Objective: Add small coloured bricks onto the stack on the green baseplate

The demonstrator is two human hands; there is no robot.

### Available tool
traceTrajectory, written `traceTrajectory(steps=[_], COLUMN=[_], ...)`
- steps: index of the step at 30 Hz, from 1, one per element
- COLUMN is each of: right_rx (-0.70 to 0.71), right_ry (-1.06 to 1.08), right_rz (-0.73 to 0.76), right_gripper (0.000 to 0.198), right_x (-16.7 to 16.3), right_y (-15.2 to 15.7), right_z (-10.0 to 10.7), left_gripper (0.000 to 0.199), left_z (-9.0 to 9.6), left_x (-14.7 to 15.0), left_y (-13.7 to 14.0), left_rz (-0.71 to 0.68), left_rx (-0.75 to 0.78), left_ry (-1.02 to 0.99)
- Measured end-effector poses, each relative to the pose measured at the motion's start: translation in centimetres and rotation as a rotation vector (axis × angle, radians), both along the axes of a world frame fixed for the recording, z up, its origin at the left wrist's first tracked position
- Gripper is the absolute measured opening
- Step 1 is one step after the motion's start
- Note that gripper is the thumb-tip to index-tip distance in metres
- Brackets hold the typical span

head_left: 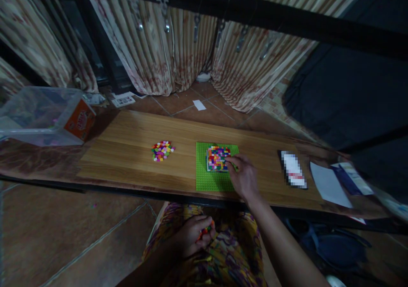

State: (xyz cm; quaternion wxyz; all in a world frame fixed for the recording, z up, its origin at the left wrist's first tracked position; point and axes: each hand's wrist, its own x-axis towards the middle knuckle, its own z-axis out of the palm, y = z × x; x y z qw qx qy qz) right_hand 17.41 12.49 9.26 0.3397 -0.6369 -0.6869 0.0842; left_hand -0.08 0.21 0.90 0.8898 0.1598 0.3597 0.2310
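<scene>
The left hand is curled around loose toy bricks above the lap, while the right hand, fingers drawn nearly together, meets the right edge of the multicoloured brick block on the green studded baseplate, any pinched brick being indiscernible.

Pleated curtains hang behind a long wood-topped table — brown tiled floor, dim light.

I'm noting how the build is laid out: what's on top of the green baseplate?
A multicolored brick block sits on the green baseplate. The right hand covers part of the baseplate's right side; what lies beneath that hand and the block cannot be seen.
</scene>
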Motion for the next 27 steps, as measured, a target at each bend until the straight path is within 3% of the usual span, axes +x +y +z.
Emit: traceTrajectory(steps=[17, 27], right_rx=[0.013, -0.015], right_ry=[0.127, 0.307], right_rz=[-0.016, -0.079], right_gripper=[0.018, 0.026], right_x=[0.20, 0.17], right_y=[0.64, 0.61], right_z=[-0.62, -0.78], left_gripper=[0.039, 0.036], left_z=[0.19, -0.01], left_x=[-0.06, -0.11], left_y=[0.10, 0.07], left_rz=[-0.014, -0.015], left_rx=[-0.035, -0.016], left_ry=[0.025, 0.007])
